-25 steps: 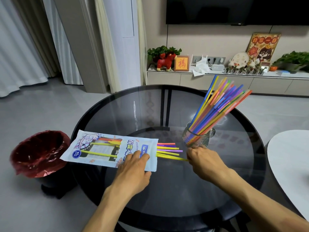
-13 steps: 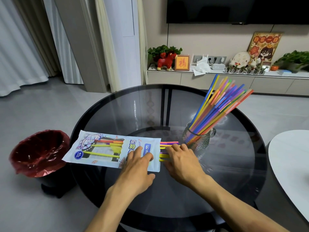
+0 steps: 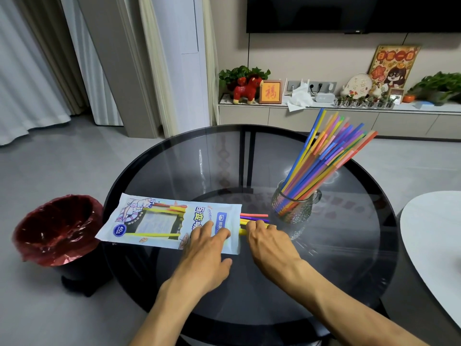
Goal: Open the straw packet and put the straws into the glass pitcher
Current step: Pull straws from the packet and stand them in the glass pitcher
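A white and blue straw packet [image 3: 159,221] lies flat on the round dark glass table [image 3: 224,166], its open end to the right. A few loose straws [image 3: 254,216] stick out of that end. My left hand [image 3: 207,248] presses flat on the packet's right part. My right hand [image 3: 269,243] rests on the protruding straws, fingers curled over them. Behind my right hand stands the glass pitcher [image 3: 294,211], holding several coloured straws [image 3: 326,156] that lean to the right.
A bin with a red liner [image 3: 57,228] stands on the floor left of the table. A white table edge [image 3: 434,236] is at the right. A low cabinet with ornaments [image 3: 299,113] runs along the far wall.
My right hand moved left from beside the pitcher onto the straws at the packet's mouth. My left hand stayed pressing on the packet.
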A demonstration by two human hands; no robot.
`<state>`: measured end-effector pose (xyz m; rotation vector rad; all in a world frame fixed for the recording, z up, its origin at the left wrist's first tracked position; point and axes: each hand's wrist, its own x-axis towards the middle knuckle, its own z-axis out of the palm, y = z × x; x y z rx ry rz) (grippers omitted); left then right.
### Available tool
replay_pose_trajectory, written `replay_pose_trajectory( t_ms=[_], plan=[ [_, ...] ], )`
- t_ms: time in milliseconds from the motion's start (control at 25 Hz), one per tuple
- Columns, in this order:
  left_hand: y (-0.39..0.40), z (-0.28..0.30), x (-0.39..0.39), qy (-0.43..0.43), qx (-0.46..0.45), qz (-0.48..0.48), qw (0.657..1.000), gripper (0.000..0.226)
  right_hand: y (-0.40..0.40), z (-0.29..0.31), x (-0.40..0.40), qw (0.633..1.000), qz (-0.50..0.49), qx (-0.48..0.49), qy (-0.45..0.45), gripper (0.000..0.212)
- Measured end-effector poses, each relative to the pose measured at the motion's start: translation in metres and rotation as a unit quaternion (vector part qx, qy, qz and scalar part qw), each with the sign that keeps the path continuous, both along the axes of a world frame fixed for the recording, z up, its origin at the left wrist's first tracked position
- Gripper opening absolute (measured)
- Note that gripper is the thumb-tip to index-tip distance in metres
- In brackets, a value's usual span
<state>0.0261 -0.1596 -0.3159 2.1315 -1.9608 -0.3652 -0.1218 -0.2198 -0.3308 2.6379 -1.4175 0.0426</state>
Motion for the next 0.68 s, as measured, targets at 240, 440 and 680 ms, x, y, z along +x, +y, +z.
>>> replay_pose_trajectory(
  t_ms=[240, 440, 680],
  plan=[
    [0.002, 0.004, 0.003, -0.059, 0.001, 0.037, 0.998, 0.056, -0.004, 0.039, -0.024, 0.993, -0.025, 0.099, 0.056, 0.028],
    [0.000, 0.004, -0.002, -0.081, 0.041, 0.055, 0.994, 0.061, -0.023, 0.085, -0.064, 0.952, -0.116, 0.266, 0.096, 0.015],
    [-0.011, -0.005, -0.001, -0.036, 0.069, 0.061, 0.995, 0.069, -0.024, 0.135, -0.096, 0.907, -0.163, 0.387, -0.031, 0.021]
  ],
)
